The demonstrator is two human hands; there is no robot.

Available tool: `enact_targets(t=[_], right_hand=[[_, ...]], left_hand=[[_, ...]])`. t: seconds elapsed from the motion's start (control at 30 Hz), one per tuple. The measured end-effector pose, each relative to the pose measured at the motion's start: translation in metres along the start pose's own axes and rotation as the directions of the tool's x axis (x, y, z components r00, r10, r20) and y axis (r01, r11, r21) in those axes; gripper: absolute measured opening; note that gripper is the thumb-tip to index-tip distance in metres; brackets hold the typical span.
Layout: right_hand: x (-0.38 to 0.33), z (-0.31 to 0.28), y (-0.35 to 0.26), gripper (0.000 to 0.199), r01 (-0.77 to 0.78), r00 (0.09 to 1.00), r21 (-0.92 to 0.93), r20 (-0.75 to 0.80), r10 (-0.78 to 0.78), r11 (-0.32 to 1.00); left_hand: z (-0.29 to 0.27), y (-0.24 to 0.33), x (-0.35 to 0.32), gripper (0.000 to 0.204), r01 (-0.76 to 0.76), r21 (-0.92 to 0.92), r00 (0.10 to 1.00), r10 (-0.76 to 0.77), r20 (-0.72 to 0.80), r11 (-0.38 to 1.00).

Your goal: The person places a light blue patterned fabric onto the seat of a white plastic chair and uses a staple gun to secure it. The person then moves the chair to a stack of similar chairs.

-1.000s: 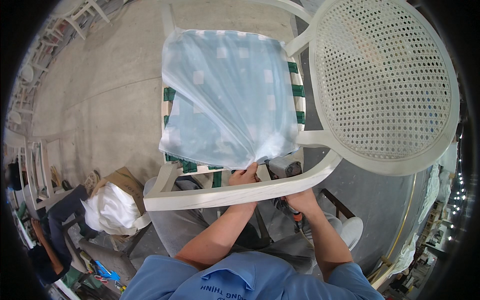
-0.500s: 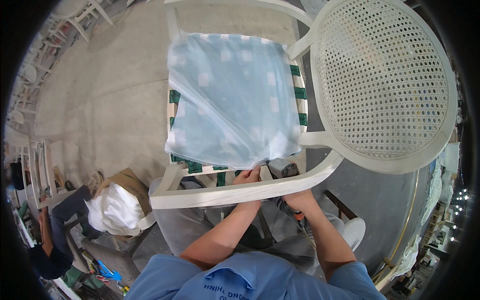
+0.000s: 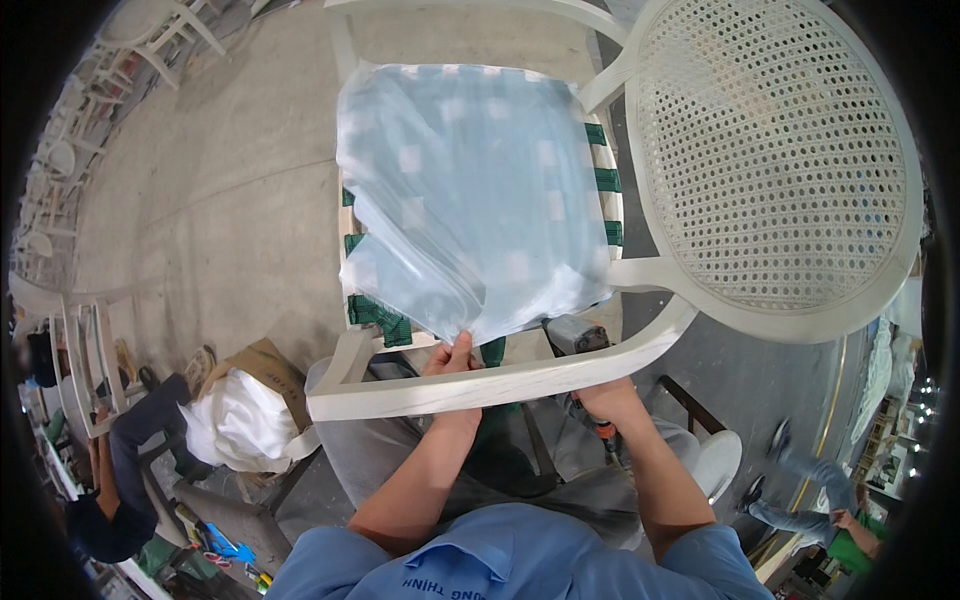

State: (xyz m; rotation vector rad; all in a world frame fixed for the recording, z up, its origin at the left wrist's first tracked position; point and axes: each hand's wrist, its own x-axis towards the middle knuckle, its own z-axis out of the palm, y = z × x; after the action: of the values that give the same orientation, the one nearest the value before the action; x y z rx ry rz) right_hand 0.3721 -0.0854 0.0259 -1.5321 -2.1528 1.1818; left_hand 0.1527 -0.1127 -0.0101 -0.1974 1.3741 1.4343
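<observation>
A white wooden armchair frame lies before me, with an oval cane back (image 3: 770,160) at the right and an armrest (image 3: 500,387) on the near side. Thin, pale bluish fabric (image 3: 470,190) covers its seat, with green webbing straps (image 3: 608,180) showing at the sides. My left hand (image 3: 448,360) pinches the fabric's near edge, which is creased in folds there. Behind the armrest, my right hand (image 3: 610,400) is closed round a staple gun (image 3: 577,336) with a hose at its lower end. The gun's head is beside the fabric's near right corner; whether they touch I cannot tell.
On the left, an open cardboard box (image 3: 265,370) holds white cloth (image 3: 235,420). Scissors and blue tools (image 3: 230,545) lie on a grey seat. One person (image 3: 110,510) works at lower left; another (image 3: 840,525) is at lower right. White chair frames (image 3: 150,30) stand far left.
My left hand has slid left along the seat's near edge and now pinches the fabric there, making fresh folds. The staple gun stays near the right corner. A person has appeared at lower right.
</observation>
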Motion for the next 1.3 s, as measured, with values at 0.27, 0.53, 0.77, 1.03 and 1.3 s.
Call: enact_targets(t=[0.27, 0.53, 0.77, 1.03, 1.3], right_hand=[[-0.002, -0.003, -0.004, 0.055, 0.003, 1.0, -0.022, 0.021, -0.003, 1.0], [-0.001, -0.008, -0.006, 0.037, -0.112, 0.983, -0.139, 0.127, 0.13, 0.984], [0.0, -0.005, -0.001, 0.019, -0.024, 0.999, -0.192, 0.026, 0.03, 0.981], [0.001, -0.015, -0.021, 0.009, -0.272, 0.959, 0.011, 0.08, 0.27, 0.962], [0.001, -0.009, -0.038, 0.008, -0.316, 0.945, 0.108, 0.122, 0.303, 0.943]], left_hand=[[0.0, 0.006, -0.002, 0.025, 0.107, 0.038, 0.994, -0.108, 0.014, 0.994], [0.01, -0.008, -0.023, 0.035, 0.303, 0.047, 0.951, -0.305, 0.055, 0.952], [0.046, 0.003, -0.013, 0.034, 0.366, 0.06, 0.931, -0.365, -0.014, 0.929], [0.038, -0.006, -0.004, 0.018, 0.205, 0.167, 0.979, -0.205, -0.022, 0.964], [0.038, -0.011, -0.002, 0.009, 0.138, 0.151, 0.99, -0.139, -0.007, 0.979]])
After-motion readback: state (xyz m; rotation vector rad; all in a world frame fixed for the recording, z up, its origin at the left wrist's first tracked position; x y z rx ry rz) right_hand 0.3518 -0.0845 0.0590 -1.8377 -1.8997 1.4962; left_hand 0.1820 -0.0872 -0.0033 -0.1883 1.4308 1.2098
